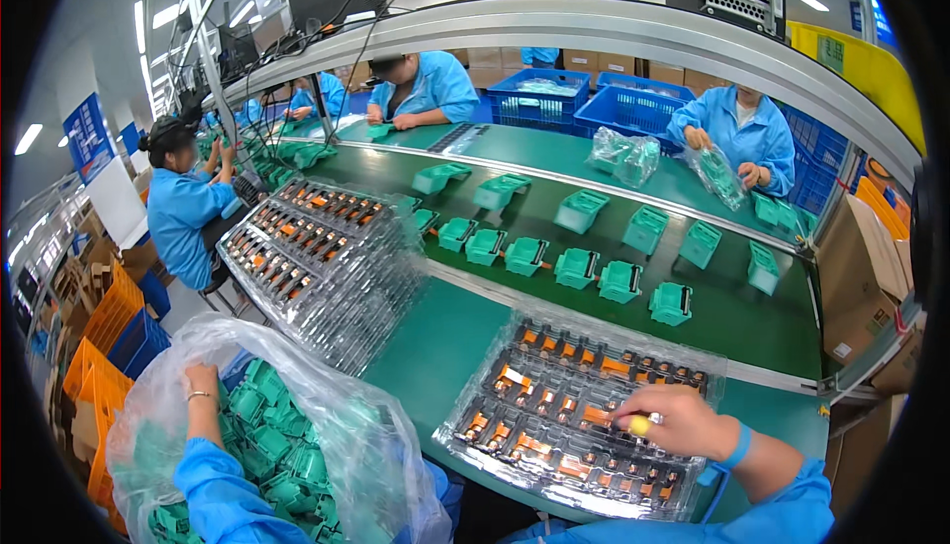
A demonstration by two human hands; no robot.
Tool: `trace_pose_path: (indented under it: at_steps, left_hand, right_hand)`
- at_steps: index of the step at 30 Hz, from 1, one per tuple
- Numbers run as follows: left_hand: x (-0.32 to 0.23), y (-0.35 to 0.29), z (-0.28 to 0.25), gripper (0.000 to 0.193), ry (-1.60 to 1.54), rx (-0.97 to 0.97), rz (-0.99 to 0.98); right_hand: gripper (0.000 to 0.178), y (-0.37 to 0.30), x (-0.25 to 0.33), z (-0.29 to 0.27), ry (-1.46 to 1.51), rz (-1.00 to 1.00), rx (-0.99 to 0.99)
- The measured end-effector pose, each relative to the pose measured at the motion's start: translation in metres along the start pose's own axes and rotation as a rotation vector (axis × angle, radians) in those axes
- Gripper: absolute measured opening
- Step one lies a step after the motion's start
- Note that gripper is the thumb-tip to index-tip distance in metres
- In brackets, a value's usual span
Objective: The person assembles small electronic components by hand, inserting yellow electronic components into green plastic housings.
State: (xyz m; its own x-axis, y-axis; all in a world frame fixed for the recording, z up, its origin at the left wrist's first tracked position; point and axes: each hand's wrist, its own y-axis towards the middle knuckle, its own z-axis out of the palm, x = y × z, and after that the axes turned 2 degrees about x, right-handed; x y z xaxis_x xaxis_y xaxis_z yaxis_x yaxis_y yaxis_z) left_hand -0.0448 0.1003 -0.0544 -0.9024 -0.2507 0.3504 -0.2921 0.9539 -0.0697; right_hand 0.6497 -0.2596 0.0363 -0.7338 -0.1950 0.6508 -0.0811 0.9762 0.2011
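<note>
My left hand (202, 380) reaches down into a clear plastic bag (391, 435) filled with green plastic housings (269, 445). Its fingers are mostly hidden among the parts and the film, so their grip does not show. My right hand (683, 421), a blue band round its wrist, is over a clear blister tray (465, 455) of small black and orange components (534, 445). Its fingertips are closed together at the tray's middle row, on something I cannot make out. Something yellow and white shows at those fingers.
A tall stack of filled blister trays (327, 277) stands left of my tray. Beyond it, green housings (522, 255) sit in rows on the green conveyor belt (752, 336). Co-workers in blue (737, 138) work across the line. A cardboard box (861, 277) stands at the right.
</note>
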Motion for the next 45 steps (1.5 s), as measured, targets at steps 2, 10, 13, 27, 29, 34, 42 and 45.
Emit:
trace_pose_path:
  at_steps: [2, 10, 13, 27, 29, 34, 42, 45]
  left_hand:
    - [-0.018, -0.018, -0.022, 0.03, 0.373, -0.34, 0.321]
    - [-0.034, -0.155, -0.085, 0.045, -0.515, -0.66, 0.25]
    - [0.009, -0.179, -0.042, 0.033, -1.367, -0.673, 0.123]
    - [-0.158, -0.407, -0.143, 0.024, -2.418, 0.848, -0.021]
    - [-0.176, -0.431, -0.145, 0.032, -2.434, 1.055, 0.167]
    - [-0.234, -0.482, -0.149, 0.046, -2.446, 1.275, 0.374]
    - [-0.333, -0.478, -0.148, 0.025, -2.445, 0.929, 0.135]
    - [-0.35, -0.469, -0.118, 0.034, -2.334, 0.715, 0.273]
  right_hand:
    - [0.015, 0.014, -0.002, 0.015, 0.015, -0.032, 0.135]
    - [0.035, 0.106, -0.028, 0.092, -0.119, -0.07, 0.134]
    - [0.044, 0.126, 0.005, 0.102, -0.094, 0.08, 0.396]
    - [0.033, 0.099, -0.034, 0.078, 1.009, 0.386, 0.131]
    - [0.032, 0.081, -0.033, 0.058, 1.156, 0.464, 0.113]
    - [0.024, 0.042, -0.039, 0.023, 1.453, 0.483, 0.068]
    - [0.022, 0.005, -0.021, -0.006, 0.518, -0.1, -0.29]
    - [0.022, 0.002, -0.01, 0.0, 0.493, -0.19, -0.331]
